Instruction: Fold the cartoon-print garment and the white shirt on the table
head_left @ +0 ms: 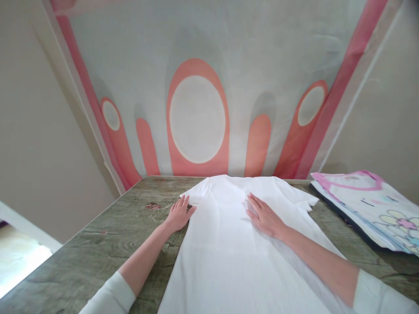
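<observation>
A white short-sleeved T-shirt [225,235] lies spread out on the wooden table, its collar end at the far edge and its lower part running out of view towards me. My left hand [179,213] rests at the shirt's left side just below the left sleeve, fingers stretched out, partly on the table and touching the fabric edge. On the upper chest of the shirt lies my right hand [264,216], flat with fingers extended. Neither hand grips anything. Slight creases show in the cloth around the right hand.
A stack of folded clothes [369,205], topped by a white one with pink trim and a flower print, sits at the table's right. The wood-grain table [108,248] meets a wall covering [288,52] with pink and coral shapes at the back.
</observation>
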A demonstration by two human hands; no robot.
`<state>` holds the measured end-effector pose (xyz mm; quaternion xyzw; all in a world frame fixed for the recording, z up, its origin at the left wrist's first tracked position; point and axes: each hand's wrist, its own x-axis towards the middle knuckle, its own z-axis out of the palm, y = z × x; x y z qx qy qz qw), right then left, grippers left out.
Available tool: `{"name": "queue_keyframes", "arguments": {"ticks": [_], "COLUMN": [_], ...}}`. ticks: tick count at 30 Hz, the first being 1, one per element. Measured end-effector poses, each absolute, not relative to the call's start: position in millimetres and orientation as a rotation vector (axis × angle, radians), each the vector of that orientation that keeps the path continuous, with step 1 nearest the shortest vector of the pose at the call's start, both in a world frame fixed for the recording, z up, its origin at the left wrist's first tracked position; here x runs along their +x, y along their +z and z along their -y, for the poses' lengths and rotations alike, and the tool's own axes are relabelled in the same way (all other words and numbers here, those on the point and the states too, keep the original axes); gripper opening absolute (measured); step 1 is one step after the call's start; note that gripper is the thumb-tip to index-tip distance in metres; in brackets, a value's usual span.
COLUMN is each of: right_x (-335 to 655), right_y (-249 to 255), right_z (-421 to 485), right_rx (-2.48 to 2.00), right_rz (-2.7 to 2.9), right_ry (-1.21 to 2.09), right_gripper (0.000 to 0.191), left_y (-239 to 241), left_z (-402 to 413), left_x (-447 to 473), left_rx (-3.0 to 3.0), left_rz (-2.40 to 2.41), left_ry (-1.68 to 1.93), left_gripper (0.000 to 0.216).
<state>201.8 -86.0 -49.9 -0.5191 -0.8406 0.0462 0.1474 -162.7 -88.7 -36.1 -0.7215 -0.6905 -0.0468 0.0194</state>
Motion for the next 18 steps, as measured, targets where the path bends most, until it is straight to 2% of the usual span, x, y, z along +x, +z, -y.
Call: {"name": "queue_keyframes", "arguments": {"ticks": [4, 9, 12, 18], "right_x": [201, 214, 228, 263], "right_y": [-48, -57, -58, -58], "right_z": [99, 114, 117, 125], "right_rx": [-1.417, -1.472, -1.563, -1.669], "right_rz": [2.466, 2.563, 2.55, 2.526], "right_ry": [0.108, 0.182, 0.18, 0.175], "right_gripper": [0.066, 0.067, 0.068, 0.065], "left_y": [-37, -19, -14, -24], "left_z": [110, 126, 136, 148], "left_x": [-182, -164, -139, -117], "left_rx": [-2.321, -2.499, -2.708, -2.786], "left_rz": [2.06, 1.815, 1.587, 1.526], "left_ry": [-0.32, -0.543, -0.447, -0.163], "left_gripper": [0.061, 0.047, 0.042, 0.059]}}
